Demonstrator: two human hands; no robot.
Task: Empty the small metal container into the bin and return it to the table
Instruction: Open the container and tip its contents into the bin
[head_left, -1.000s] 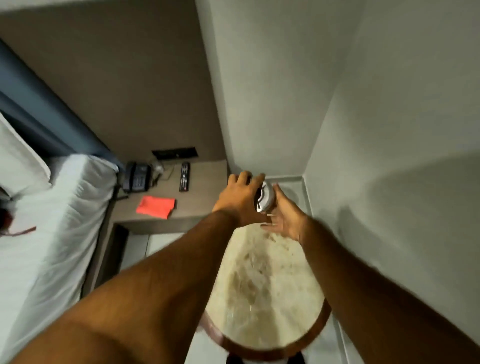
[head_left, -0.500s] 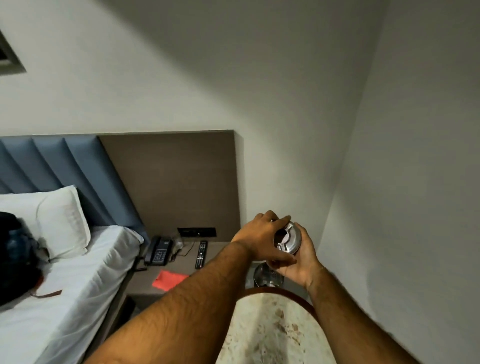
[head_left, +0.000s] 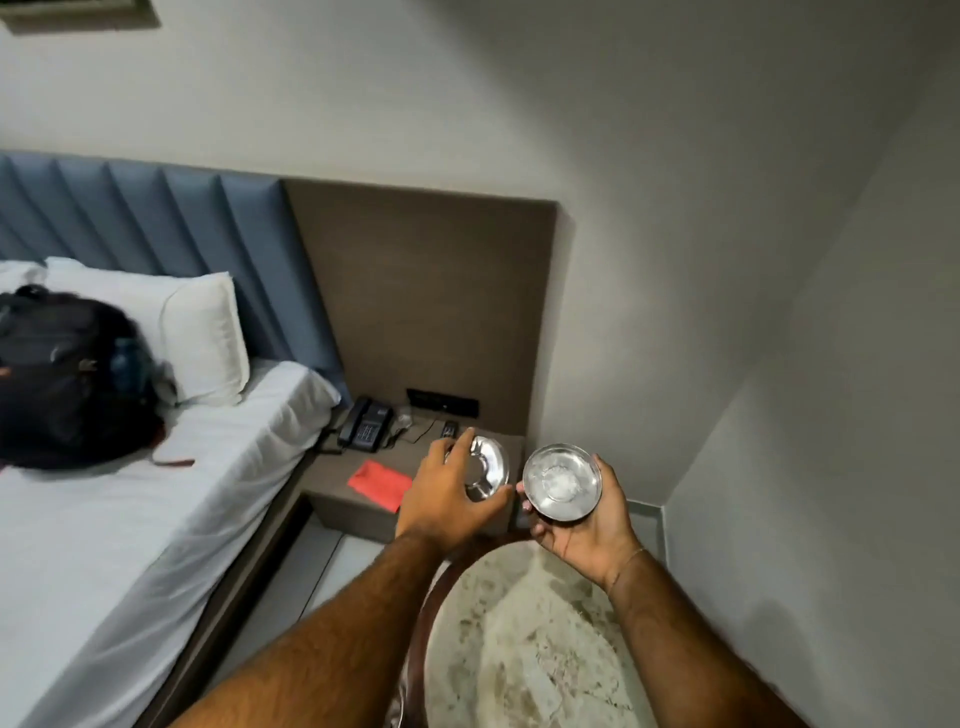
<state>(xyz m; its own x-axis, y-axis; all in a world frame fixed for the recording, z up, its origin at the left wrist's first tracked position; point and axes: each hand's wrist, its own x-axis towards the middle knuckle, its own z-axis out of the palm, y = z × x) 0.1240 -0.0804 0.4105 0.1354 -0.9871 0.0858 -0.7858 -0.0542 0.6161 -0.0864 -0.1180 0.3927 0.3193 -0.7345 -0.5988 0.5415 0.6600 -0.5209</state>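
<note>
- Above the far edge of the round marble-topped table (head_left: 530, 649), I see both of my hands raised, each with one piece of the small metal container.
- My right hand (head_left: 582, 525) cradles the open metal bowl (head_left: 562, 482) from below and behind; the grip is a loose cup, fingers curled round the bowl's lower rim and the thumb up along its right side.
- Tilted toward the camera, the bowl shows its inside, where a pale whitish residue (head_left: 558, 475) sits on the bottom.
- My left hand (head_left: 447, 499) has the metal lid (head_left: 485, 470), a shiny disc with a notched opening; the grip is closed on it, fingers spread over its top edge and the thumb pressing under its lower edge.
- Lid and bowl are just beside each other and apart, with my left thumb tip nearly reaching the right fingertips.
- Neither piece touches the table; both are held in the air over its far rim.
- Behind the hands stands a brown bedside unit (head_left: 363, 499) carrying a black telephone (head_left: 365, 428), a remote control (head_left: 449, 430) and a red paper (head_left: 379, 483).
- To the left is a bed (head_left: 156, 519) with a white pillow (head_left: 202, 338) and a dark backpack (head_left: 67, 384) lying on it.
- I cannot see any bin from this view.
</note>
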